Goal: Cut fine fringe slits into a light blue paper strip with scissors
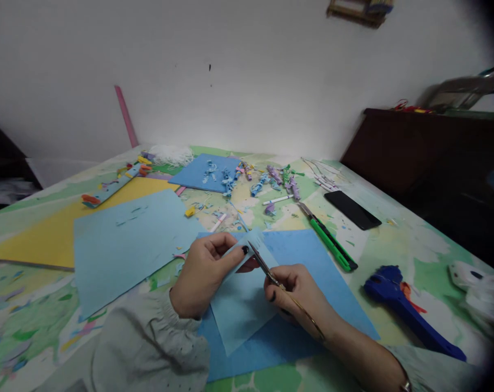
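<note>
My left hand point(210, 269) pinches a strip of light blue paper point(241, 250) between thumb and fingers, its far edge cut into a fringe. In my right hand point(298, 296) is a pair of scissors point(265, 267), the blades pointing up and left at the fringed edge near my left thumb. One gold-coloured handle loop shows below the right palm. Beneath both hands a light blue sheet point(242, 316) lies over a darker blue sheet point(324, 305).
A green utility knife point(332, 245), black phone point(352, 209) and blue glue gun point(410, 310) lie on the right. Another light blue sheet point(128, 245) covers part of a yellow sheet point(35, 239) on the left. Fringed paper rolls point(273, 175) and scraps lie toward the wall.
</note>
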Available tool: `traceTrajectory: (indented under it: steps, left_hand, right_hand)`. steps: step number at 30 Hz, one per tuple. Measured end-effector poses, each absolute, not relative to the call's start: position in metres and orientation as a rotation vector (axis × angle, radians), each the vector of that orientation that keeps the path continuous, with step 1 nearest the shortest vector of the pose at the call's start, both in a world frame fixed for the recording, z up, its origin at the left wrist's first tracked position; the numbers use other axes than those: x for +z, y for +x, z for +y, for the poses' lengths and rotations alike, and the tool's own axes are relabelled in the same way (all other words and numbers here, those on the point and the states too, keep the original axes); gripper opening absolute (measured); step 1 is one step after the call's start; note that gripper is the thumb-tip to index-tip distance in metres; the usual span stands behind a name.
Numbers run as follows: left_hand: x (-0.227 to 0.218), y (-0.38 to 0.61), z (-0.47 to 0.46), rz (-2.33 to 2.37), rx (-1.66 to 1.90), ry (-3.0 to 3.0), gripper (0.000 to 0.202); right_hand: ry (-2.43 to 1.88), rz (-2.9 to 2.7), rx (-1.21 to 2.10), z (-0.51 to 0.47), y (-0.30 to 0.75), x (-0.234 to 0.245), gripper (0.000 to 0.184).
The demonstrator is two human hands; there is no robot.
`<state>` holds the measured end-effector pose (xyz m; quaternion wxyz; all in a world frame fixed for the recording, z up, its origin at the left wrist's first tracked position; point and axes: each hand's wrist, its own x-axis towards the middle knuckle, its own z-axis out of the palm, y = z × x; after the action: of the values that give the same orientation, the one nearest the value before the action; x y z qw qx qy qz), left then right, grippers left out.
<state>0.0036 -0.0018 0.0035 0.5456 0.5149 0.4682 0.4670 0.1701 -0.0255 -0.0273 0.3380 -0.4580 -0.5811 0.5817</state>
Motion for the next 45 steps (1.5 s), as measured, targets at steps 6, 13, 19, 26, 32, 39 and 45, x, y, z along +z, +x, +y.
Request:
traceTrajectory:
  steps: [6, 13, 19, 26, 32, 39, 45]
  left_hand:
    - [0.0044, 0.0044, -0.0021, 1.118, 1.116, 1.208, 0.016]
    - [0.0023, 0.0037, -0.0018, 1.116, 1.107, 1.22, 0.015]
    - [0.0001, 0.0026, -0.0011, 1.106, 1.086, 1.225, 0.015]
    - [-0.0013, 0.0024, -0.0006, 1.07, 1.064, 1.214, 0.017]
    - [-0.0017, 0.0027, 0.0001, 1.068, 1.056, 1.2, 0.017]
    - [-0.002, 0.0035, -0.0008, 1.062, 1.066, 1.194, 0.015]
    - [-0.0002, 0.0029, -0.0002, 1.095, 1.09, 1.222, 0.015]
  right_hand:
    - [-1.19, -1.545, 1.505, -0.0254, 0.1716, -0.0287, 0.049]
    - [-1.157, -1.566, 1.488, -0.0263, 0.1727, -0.0295, 0.051]
    - [-1.181, -1.528, 1.501, -0.0252, 0.1705, -0.0283, 0.049]
    - [-1.258, -1.496, 1.495, -0.0249, 0.1691, -0.0272, 0.045]
    - [-1.291, -1.502, 1.466, -0.0245, 0.1691, -0.0289, 0.041]
    - [-1.314, -1.503, 1.445, -0.0242, 0.1686, -0.0275, 0.043]
    - [-1.229, -1.528, 1.47, -0.0241, 0.171, -0.0307, 0.047]
